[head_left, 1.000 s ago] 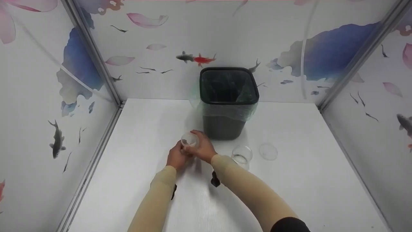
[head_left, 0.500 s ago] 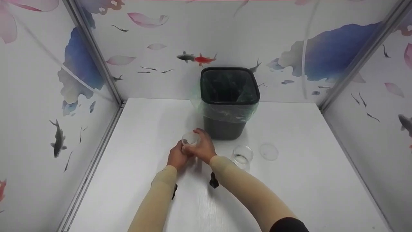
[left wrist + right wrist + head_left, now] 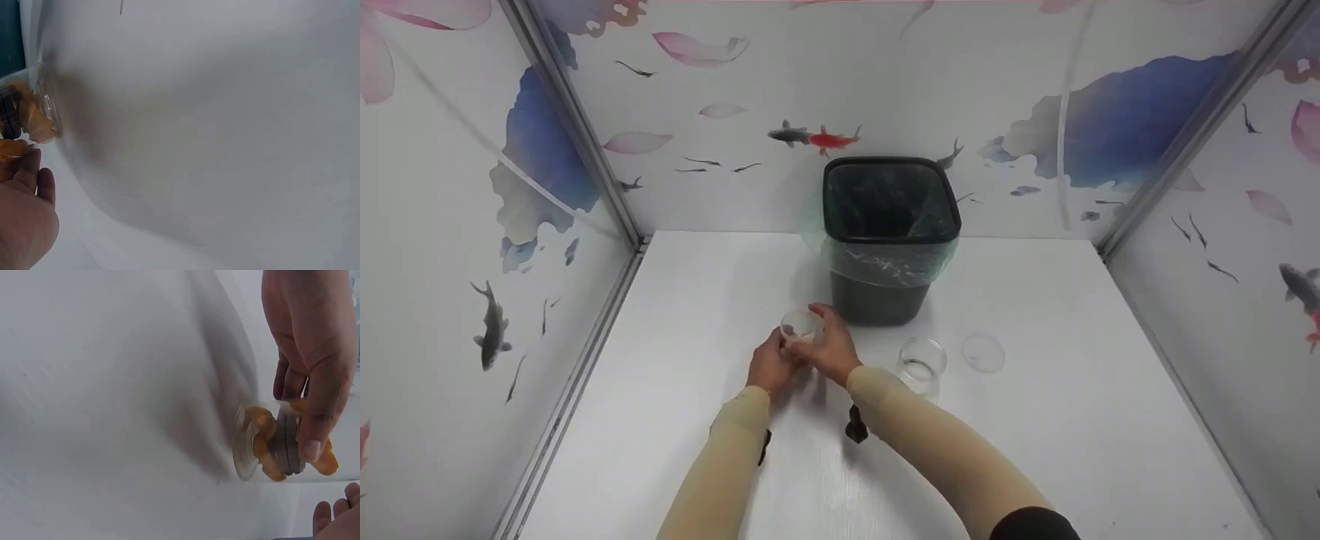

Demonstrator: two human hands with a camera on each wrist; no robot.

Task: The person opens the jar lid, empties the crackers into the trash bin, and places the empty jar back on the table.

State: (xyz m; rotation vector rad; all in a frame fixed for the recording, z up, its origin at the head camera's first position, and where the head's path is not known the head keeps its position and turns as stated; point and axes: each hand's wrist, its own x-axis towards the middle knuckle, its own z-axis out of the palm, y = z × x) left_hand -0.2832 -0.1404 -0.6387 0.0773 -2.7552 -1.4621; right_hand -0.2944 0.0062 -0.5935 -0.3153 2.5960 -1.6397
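In the head view a small clear plastic jar is held between both hands near the middle of the table, its mouth facing up. My right hand grips its right side, with the thumb along the wall in the right wrist view. My left hand holds it from the left and below; part of its grip is hidden. Through the jar's wall, orange pieces and a dark grey band-like item show; their kind is unclear. A second clear jar stands right of my right hand, beside a clear round lid.
Behind my hands stands a dark grey trash bin with a thin greenish liner folded over its rim. The white table is enclosed by walls printed with fish and petals.
Both hands keep their hold on the jar almost in place, with only slight shifts of my right hand. The bin, second jar and lid stay put.
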